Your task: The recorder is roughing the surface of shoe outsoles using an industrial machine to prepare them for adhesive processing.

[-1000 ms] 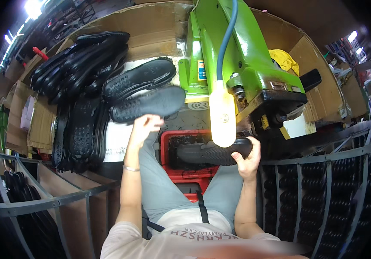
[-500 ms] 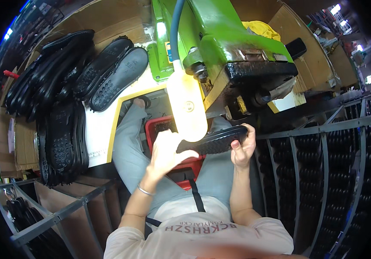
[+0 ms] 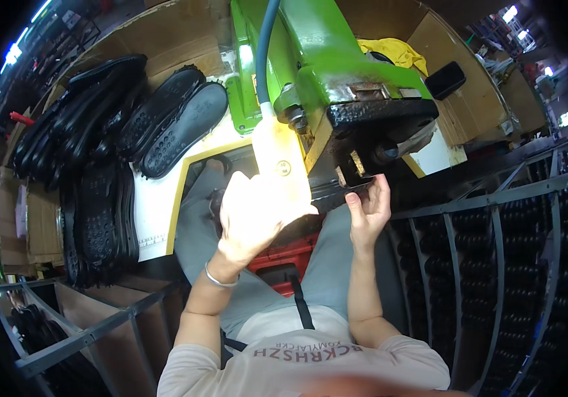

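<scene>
far left: a heap of black rubber shoe soles [image 3: 92,165] stacked and fanned over cardboard boxes, treads showing, reaching down the left rim. just right of the heap, two more black soles [image 3: 174,129] side by side, studded faces up, tilted toward the green machine, lying on a white bench [image 3: 155,212] edged in yellow. below these, grey metal rack bars [image 3: 85,337] crossing the lower left corner. toward the middle, left hand [image 3: 254,215] raised in bright lamp light, fingers curled and closed over the near end of a black sole [image 3: 327,198]; silver bangle [image 3: 221,278] around its wrist. sole held level just under the head of the green machine [image 3: 323,73], mostly hidden by the hand and by a pale glowing lamp shade [image 3: 277,152] hanging on a blue hose [image 3: 264,46]. red crate [image 3: 284,255] under the hands, between grey trousered knees. further right, right hand [image 3: 366,208] pinching the far end of the same sole, thumb below, fingertips on top, touching the machine's dark lower plate. behind the machine, a yellow cloth [image 3: 390,53] and a small black block [image 3: 446,79] against cardboard. far right: grey rack [image 3: 502,264] filled with rows of dark soles.
</scene>
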Demonstrator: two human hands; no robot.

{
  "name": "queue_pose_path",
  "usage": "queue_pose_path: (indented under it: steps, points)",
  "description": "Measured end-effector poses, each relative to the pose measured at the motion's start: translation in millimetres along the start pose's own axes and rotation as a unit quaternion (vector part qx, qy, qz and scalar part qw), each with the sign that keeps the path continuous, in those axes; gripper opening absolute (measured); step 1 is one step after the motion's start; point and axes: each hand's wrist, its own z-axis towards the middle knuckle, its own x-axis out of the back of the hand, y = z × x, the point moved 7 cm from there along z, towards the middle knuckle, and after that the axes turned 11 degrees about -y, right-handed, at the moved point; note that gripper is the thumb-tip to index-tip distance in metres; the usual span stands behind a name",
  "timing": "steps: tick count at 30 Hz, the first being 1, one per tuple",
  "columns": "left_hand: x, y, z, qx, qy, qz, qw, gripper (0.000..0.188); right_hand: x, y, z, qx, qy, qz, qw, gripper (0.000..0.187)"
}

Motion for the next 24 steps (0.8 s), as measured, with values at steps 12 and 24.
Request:
queue_pose_path:
  steps: [12, 24]
  points:
    - [11.8, -32.1, -10.1, 0.05, -0.055, -0.048, 0.996, 0.029, -32.3, 10.8, -1.6, -0.028, -0.019, 0.021, 0.999, 0.072]
    - [-64.6, -50.1, -81.7, 0.192, -0.035, -0.287, 0.938, 0.036, -68.3, -35.0, -9.2, 0.179, -0.048, -0.281, 0.942, 0.063]
